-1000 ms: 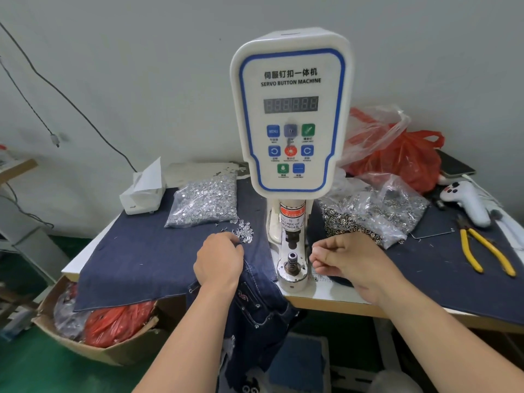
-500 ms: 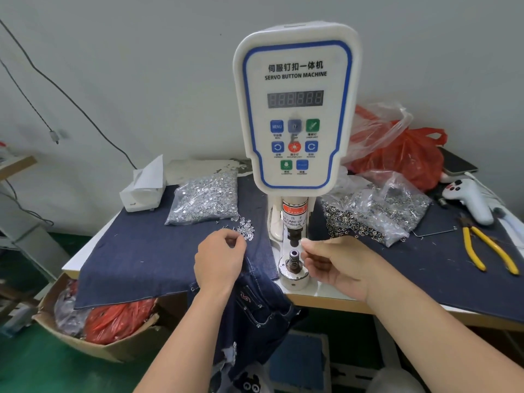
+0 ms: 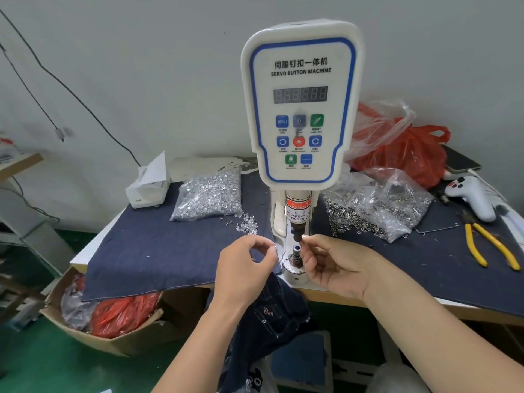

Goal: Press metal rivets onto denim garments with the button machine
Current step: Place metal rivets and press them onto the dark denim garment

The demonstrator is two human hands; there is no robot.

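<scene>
Both my hands at the button machine [image 3: 301,109], near the table's [image 3: 397,303] front edge.
R hand [image 3: 334,268] pinches sth tiny, maybe a rivet, can't tell, beside the lower die [image 3: 295,249]. L hand [image 3: 241,268] has thumb & fingertips curled together; contents not visible. Denim garment [image 3: 272,316] hangs off front edge below my hands.

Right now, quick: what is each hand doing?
Left hand: fingers curled, pinching something too small to identify.
Right hand: fingertips pinched at the machine's upper die; what it holds cannot be told.
</scene>
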